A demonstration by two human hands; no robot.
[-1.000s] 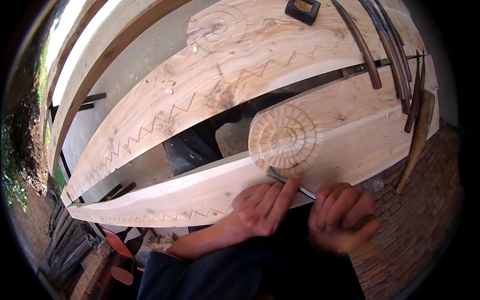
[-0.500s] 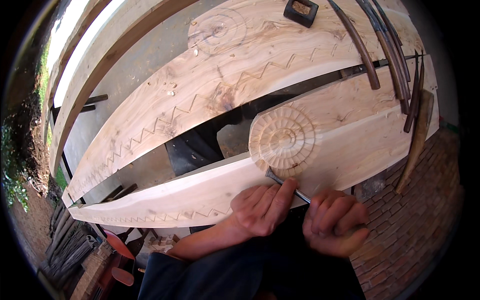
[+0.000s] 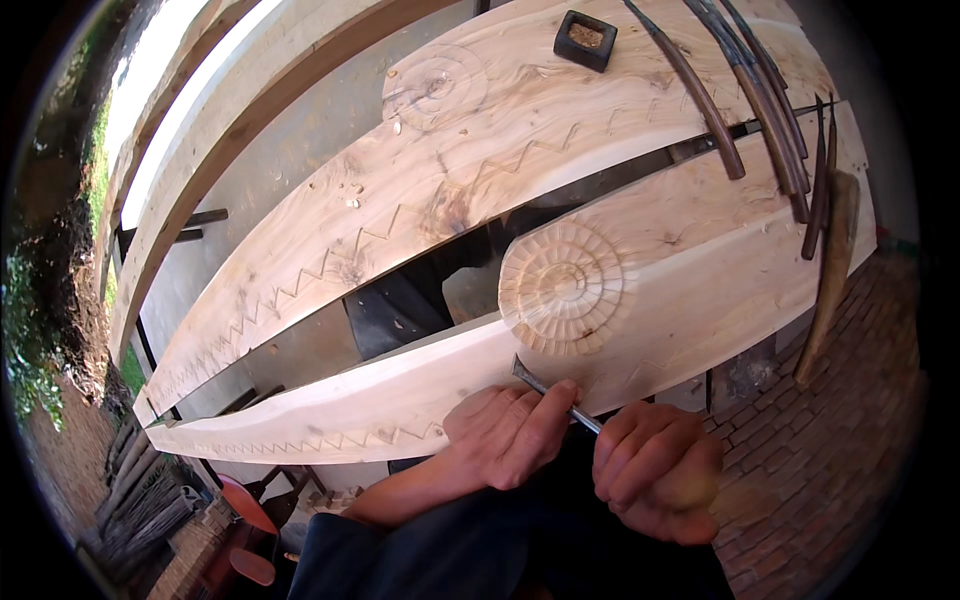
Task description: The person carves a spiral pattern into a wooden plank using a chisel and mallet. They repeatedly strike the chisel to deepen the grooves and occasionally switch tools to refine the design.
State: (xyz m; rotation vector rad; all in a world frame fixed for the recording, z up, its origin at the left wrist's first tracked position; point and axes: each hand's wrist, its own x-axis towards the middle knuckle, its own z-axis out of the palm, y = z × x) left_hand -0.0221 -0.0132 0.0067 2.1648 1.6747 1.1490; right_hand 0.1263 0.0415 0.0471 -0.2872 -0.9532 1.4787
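My left hand (image 3: 505, 435) is closed on the metal shank of a chisel (image 3: 531, 374), near its flared blade, which rests on the pale near board (image 3: 735, 300) just below a carved circular rosette (image 3: 565, 285) of rings and radial segments. My right hand (image 3: 655, 470) wraps round the back end of the same tool, its handle hidden by my fingers. Zigzag lines are carved along the lower edge of this board. Behind it, across a dark gap, lies a second long board (image 3: 300, 250) with similar zigzags and a faint ringed circle.
Several long-handled tools (image 3: 705, 105) lie at upper right beside a wooden club (image 3: 825, 300). A dark square box (image 3: 583, 40) with wood bits sits on the far board. Curved timbers (image 3: 190, 165) stand at upper left, logs (image 3: 140, 480) at lower left, brick paving (image 3: 790, 450) at right.
The chisel blade has moved off the rosette's lower rim, down and to the left. Both my hands have shifted leftward and slightly down with it, and the view has shifted a little.
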